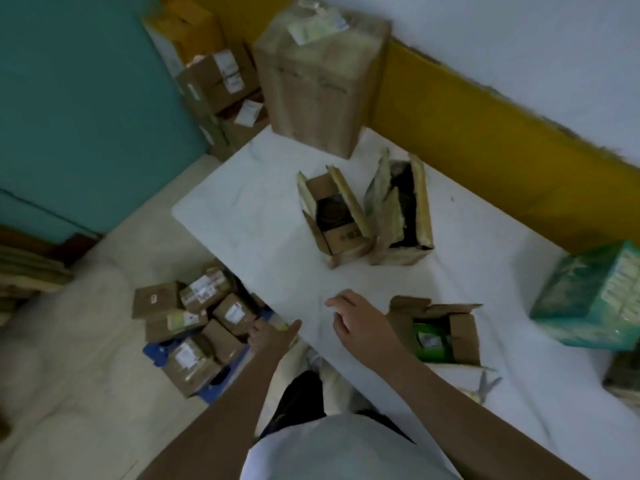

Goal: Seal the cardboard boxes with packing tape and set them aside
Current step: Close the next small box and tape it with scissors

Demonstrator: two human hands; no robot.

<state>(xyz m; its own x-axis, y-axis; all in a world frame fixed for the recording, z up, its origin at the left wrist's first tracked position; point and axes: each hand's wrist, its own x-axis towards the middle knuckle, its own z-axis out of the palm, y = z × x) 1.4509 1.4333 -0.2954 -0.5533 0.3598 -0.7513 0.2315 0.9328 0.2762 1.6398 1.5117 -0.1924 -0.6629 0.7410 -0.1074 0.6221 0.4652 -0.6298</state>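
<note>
Currently | my right hand (pixel 360 320) slack, empty, over worktop (pixel 242 209) | left hand (pixel 272 337) by floor boxes (pixel 197 323), grip unclear | risk: my forearm snags open box (pixel 464 330) flap, tipping it.

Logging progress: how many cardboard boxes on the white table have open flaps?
3. The left open box and right open box stand side by side mid-table; the near open box sits beside the right hand. Others may be cut off at right.
</note>
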